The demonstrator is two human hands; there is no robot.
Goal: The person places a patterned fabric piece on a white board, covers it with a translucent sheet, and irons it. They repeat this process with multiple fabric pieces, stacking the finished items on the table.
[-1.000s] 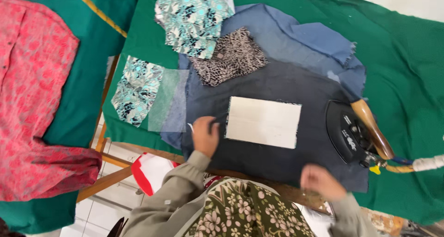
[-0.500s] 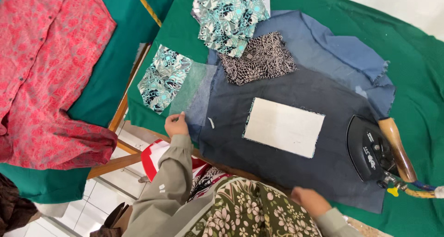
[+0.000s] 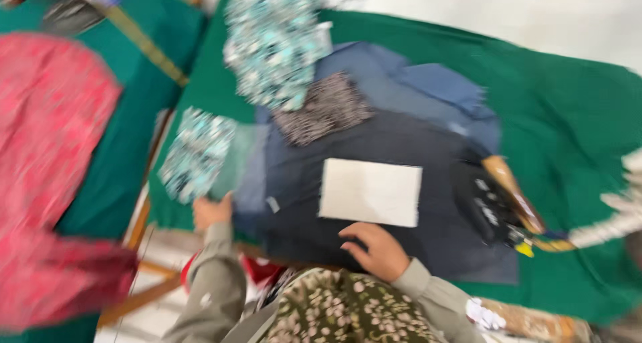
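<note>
**Both hands down on the dark denim, iron parked off to the side**

Frame's pretty motion-blurred, so take the fine detail with a grain of salt. The left hand (image 3: 212, 211) is at the near-left edge of the fabric pile, right where a pale translucent piece (image 3: 235, 161) meets the dark denim piece (image 3: 374, 236). Fingers look curled at that edge, but honestly I cannot tell if the grip is actually pinching cloth or just resting on it. The right hand (image 3: 376, 249) lies on the dark denim just below the white rectangular patch (image 3: 371, 192), fingers spread loosely and pointing left, with nothing held in its grip as far as I can see.

The white patch sits flat in the middle of the dark denim, roughly between the two hands and a bit farther away. To its right there's a black iron (image 3: 491, 209) with a wooden handle, lying on the denim's right edge. Past the patch: a black-and-white speckled scrap (image 3: 324, 109), lighter blue denim (image 3: 428, 89), and a teal floral fabric (image 3: 274, 42). Another teal floral piece (image 3: 197, 152) sits just above the left hand. It's all on a counter covered in green cloth (image 3: 568, 115), with a red patterned garment (image 3: 53, 155) well off to the left.
</note>
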